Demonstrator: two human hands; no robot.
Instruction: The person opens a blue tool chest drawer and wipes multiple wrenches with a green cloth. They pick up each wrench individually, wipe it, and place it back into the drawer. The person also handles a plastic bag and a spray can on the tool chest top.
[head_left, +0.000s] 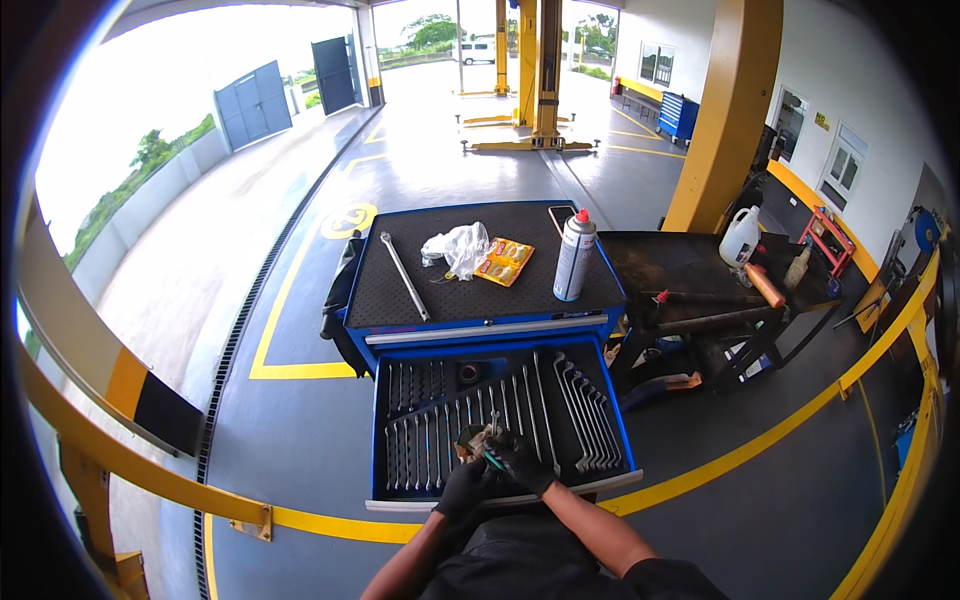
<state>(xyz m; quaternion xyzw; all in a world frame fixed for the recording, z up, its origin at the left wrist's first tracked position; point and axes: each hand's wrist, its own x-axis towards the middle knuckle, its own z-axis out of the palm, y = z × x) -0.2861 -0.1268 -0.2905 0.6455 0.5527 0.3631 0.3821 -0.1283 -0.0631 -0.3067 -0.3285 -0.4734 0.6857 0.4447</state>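
Both my hands wear black gloves and meet over the front of an open tool drawer (pixel 400 445). My left hand (pixel 466 488) is closed around a crumpled brownish rag (pixel 471 443). My right hand (pixel 522 466) is pressed against it from the right, fingers curled in. A thin green strip shows by its fingers, too small to name. Just above the rag a bright wrench end sticks up; I cannot tell whether it is held or lies in the drawer. Combination wrenches (pixel 437 450) lie in rows in black foam, with larger offset wrenches (pixel 590 420) at the right.
On the blue cabinet's black top (pixel 450 220) lie a long wrench (pixel 404 277), a crumpled plastic bag (pixel 458 248) and a yellow packet (pixel 505 261); a spray can (pixel 575 257) stands right. A dark workbench (pixel 660 262) adjoins. Yellow rails (pixel 340 526) and a post (pixel 725 120) surround me.
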